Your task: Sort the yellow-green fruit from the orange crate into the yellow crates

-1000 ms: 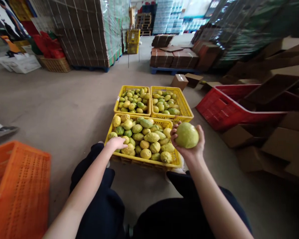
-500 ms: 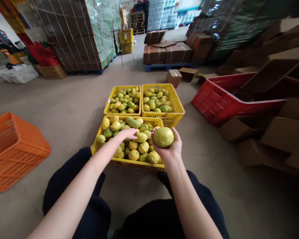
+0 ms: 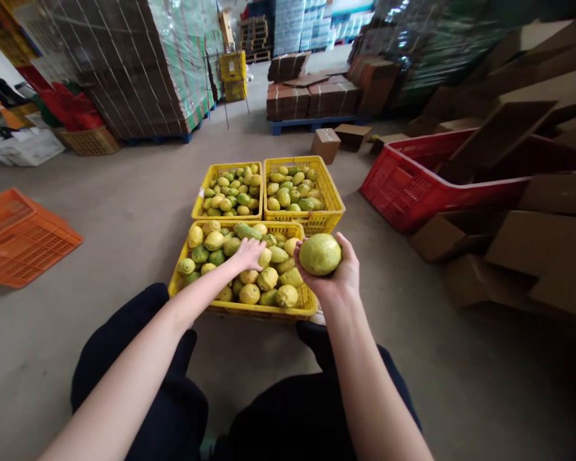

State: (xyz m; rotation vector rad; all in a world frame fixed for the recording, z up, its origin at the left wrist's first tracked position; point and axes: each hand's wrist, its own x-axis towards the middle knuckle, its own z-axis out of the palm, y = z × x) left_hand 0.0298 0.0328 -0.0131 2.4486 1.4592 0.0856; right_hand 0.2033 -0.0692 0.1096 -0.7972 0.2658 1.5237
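My right hand (image 3: 333, 275) is raised above the right side of the near yellow crate (image 3: 249, 308), palm up. Cupped in it is a big, smooth yellow-green papaya (image 3: 320, 254), with my thumb and fingers around its sides. My left hand (image 3: 249, 254) reaches over the middle of that crate, back upward and fingers spread, touching or just above the fruit; the fingertips are partly hidden. Several green and yellow papayas (image 3: 267, 279) fill the crate, some round, some long, a few wrinkled.
Behind stand two more yellow crates of fruit, left (image 3: 226, 216) and right (image 3: 333, 192). An orange crate (image 3: 38, 237) is on the floor at left. At right sit a red crate (image 3: 403, 186) and loose cardboard boxes (image 3: 547, 250). Cartons (image 3: 312, 99) lie on a blue pallet farther back.
My left hand's fingers have spread over the fruit, where they were drawn together before. My right hand has shifted slightly right and up with the papaya. The view has turned a little right.
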